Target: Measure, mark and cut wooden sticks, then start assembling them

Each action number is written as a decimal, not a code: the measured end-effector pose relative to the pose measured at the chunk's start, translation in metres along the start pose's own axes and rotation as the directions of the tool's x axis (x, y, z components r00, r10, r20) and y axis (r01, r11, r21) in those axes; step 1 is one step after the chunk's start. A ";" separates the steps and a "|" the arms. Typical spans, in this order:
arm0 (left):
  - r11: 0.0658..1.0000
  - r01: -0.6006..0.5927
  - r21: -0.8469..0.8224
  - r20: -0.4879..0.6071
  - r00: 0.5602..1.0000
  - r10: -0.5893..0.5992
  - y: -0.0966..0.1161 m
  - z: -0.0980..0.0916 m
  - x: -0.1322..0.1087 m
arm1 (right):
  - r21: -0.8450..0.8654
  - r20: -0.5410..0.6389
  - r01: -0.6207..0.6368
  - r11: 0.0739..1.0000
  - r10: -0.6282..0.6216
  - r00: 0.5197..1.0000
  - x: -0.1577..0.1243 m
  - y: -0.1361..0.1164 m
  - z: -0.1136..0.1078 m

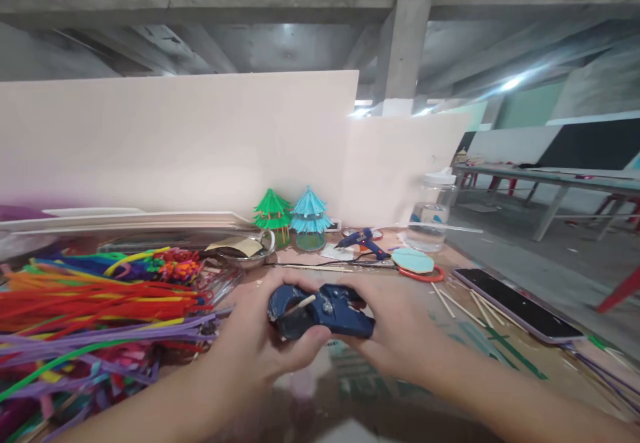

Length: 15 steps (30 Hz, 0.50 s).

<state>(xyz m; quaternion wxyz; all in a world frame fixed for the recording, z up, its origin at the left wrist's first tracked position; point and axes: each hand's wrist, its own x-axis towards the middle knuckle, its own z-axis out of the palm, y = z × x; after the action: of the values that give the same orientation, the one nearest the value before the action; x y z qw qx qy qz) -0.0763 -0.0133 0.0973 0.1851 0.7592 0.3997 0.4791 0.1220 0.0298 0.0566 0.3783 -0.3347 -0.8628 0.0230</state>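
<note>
Between my two hands is a worn dark blue tool (345, 311), chunky, with a rounded left end, a screw near its middle and scuffed edges; its exact kind I cannot make out. A short pale wooden stick (302, 304) lies slanted across its left part. My left hand (260, 326) wraps the rounded end, thumb along the near side by the stick. My right hand (387, 316) is closed around the other end. Beyond them, a green paper-roofed model tower (271, 211) and a light blue one (310, 215) stand upright on the table.
Colourful pipe cleaners (110, 303) heap at the left. A blue glue gun (365, 241), a light blue disc (413, 261) over red-handled scissors (436, 273), and a water bottle (431, 216) stand behind. Loose sticks (460, 306) and a phone (517, 304) lie right, near the table edge.
</note>
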 end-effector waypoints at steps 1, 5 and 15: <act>1.000 -0.025 0.001 -0.009 1.000 0.025 0.001 -0.001 -0.001 | 0.009 -0.029 0.038 0.999 -0.038 0.999 -0.001 0.002 0.001; 0.993 -0.111 0.033 -0.046 0.993 0.112 0.000 -0.002 -0.002 | 0.011 -0.083 0.100 0.995 -0.098 0.992 -0.002 0.007 0.005; 0.999 -0.038 -0.019 -0.031 0.999 0.037 -0.005 0.000 -0.003 | -0.040 -0.135 0.147 0.988 -0.151 0.979 -0.001 0.022 0.012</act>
<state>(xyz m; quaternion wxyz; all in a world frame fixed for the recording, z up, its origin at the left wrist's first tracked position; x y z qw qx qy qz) -0.0785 -0.0127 0.0924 0.1774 0.7573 0.3836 0.4979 0.1268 0.0495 0.0411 0.4325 -0.2758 -0.8574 -0.0414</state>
